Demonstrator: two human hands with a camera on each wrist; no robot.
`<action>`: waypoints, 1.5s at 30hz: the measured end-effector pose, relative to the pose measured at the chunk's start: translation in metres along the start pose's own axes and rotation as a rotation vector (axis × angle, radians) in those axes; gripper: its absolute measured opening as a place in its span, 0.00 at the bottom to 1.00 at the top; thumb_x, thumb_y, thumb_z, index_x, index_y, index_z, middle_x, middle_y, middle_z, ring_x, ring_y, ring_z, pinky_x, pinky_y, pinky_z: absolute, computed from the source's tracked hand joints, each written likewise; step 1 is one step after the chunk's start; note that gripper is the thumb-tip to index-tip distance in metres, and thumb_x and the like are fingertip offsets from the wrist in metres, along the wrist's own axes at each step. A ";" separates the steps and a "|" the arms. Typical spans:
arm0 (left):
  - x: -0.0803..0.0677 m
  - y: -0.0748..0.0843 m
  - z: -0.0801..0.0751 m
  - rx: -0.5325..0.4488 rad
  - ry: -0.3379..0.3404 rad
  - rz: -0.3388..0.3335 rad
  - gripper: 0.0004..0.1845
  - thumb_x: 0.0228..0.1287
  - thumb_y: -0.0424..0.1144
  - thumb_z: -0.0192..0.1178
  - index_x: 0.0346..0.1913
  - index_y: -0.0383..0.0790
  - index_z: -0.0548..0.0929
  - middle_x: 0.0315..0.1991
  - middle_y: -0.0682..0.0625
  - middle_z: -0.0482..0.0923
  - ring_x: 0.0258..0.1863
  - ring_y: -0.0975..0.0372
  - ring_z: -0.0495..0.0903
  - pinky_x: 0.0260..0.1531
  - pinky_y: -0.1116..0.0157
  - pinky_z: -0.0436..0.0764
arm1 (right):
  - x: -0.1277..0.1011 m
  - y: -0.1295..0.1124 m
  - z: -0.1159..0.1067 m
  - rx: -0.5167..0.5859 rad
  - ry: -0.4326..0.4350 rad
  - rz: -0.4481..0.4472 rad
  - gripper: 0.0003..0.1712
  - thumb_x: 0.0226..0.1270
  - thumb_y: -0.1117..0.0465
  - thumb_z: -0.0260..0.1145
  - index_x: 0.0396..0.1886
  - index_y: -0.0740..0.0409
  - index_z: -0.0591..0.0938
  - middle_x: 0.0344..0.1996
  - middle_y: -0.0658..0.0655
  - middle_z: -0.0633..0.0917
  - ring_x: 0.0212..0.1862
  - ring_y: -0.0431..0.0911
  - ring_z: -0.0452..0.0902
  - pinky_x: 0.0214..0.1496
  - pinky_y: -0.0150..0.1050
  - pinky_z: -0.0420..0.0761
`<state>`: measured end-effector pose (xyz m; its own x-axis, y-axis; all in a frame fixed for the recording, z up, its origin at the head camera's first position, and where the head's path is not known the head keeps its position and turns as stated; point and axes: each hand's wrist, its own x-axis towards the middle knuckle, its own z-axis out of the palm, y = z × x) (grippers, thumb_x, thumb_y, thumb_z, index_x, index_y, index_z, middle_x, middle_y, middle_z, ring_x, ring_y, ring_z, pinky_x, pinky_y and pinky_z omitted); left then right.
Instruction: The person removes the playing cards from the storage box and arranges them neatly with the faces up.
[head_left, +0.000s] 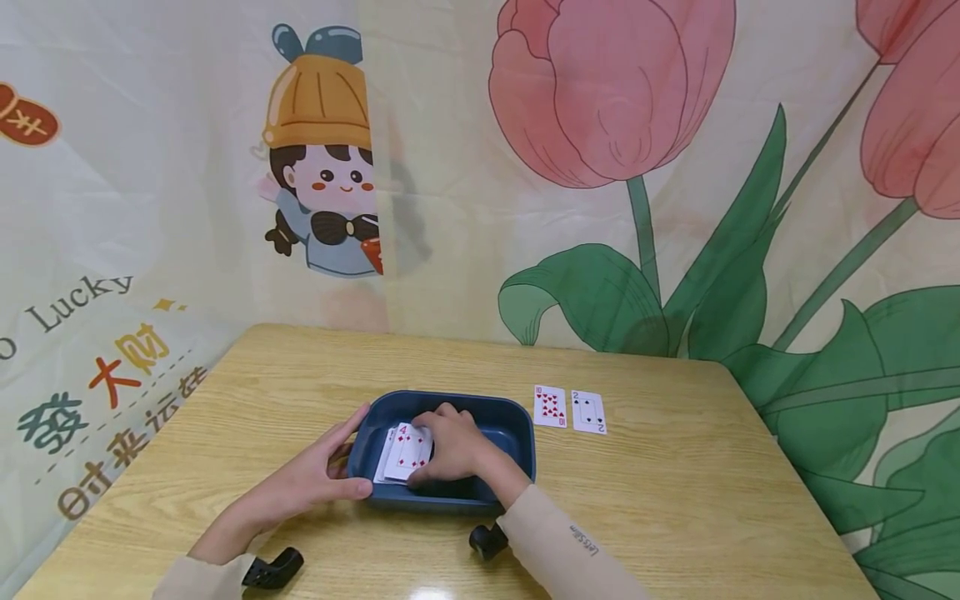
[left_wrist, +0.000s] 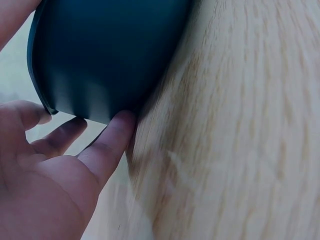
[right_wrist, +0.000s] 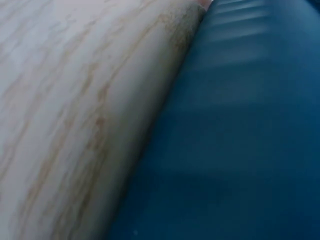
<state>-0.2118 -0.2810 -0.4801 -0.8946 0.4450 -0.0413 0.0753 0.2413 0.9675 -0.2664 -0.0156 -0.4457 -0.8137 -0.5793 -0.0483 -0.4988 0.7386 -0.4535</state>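
In the head view a dark blue plastic box (head_left: 442, 502) stands on the wooden table. My left hand (head_left: 307, 475) holds its left end, thumb at the near side and fingers round the far side; the left wrist view shows fingertips touching the outer wall. Inside the box, at its left, lies a small stack of playing cards with a four of diamonds (head_left: 408, 457) face up on top. My right hand (head_left: 459, 446) reaches in and grips the stack's right side between thumb and fingers. How many cards it pinches is hidden. The right wrist view shows only the box wall (right_wrist: 225, 140) and table.
To the right of the box, a ten of hearts (head_left: 551, 407) and a black two (head_left: 588, 412) lie face up side by side. The wooden table (head_left: 675, 500) extends around them. A printed cloth (head_left: 442, 167) hangs behind. Black camera mounts (head_left: 489, 542) sit at the wrists.
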 end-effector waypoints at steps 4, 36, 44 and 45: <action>0.001 0.000 0.001 0.008 0.006 0.004 0.57 0.71 0.36 0.71 0.88 0.53 0.40 0.86 0.35 0.36 0.79 0.34 0.57 0.60 0.75 0.76 | -0.004 0.003 -0.008 0.045 -0.007 -0.031 0.48 0.54 0.47 0.86 0.73 0.54 0.78 0.56 0.55 0.77 0.49 0.45 0.70 0.49 0.34 0.75; 0.001 0.003 0.004 -0.001 0.004 0.039 0.59 0.68 0.35 0.74 0.88 0.51 0.40 0.85 0.33 0.36 0.78 0.33 0.57 0.60 0.73 0.77 | -0.115 0.186 -0.170 0.093 -0.002 0.012 0.48 0.62 0.56 0.82 0.80 0.52 0.71 0.66 0.62 0.71 0.63 0.60 0.75 0.58 0.55 0.83; -0.002 0.004 0.003 -0.003 0.008 0.022 0.59 0.69 0.35 0.73 0.88 0.54 0.41 0.85 0.33 0.36 0.78 0.34 0.58 0.60 0.73 0.77 | -0.125 0.233 -0.162 0.060 -0.034 0.139 0.47 0.63 0.56 0.83 0.79 0.56 0.71 0.72 0.67 0.68 0.64 0.64 0.75 0.59 0.55 0.83; -0.003 0.005 0.003 -0.007 0.010 0.020 0.59 0.69 0.35 0.73 0.88 0.54 0.41 0.85 0.33 0.36 0.78 0.34 0.57 0.60 0.73 0.77 | -0.125 0.237 -0.160 0.058 -0.040 0.155 0.47 0.62 0.57 0.83 0.79 0.56 0.71 0.72 0.67 0.68 0.65 0.64 0.75 0.60 0.56 0.82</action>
<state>-0.2074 -0.2789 -0.4763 -0.8971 0.4414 -0.0199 0.0899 0.2265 0.9698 -0.3305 0.2865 -0.4049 -0.8667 -0.4737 -0.1564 -0.3491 0.7999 -0.4883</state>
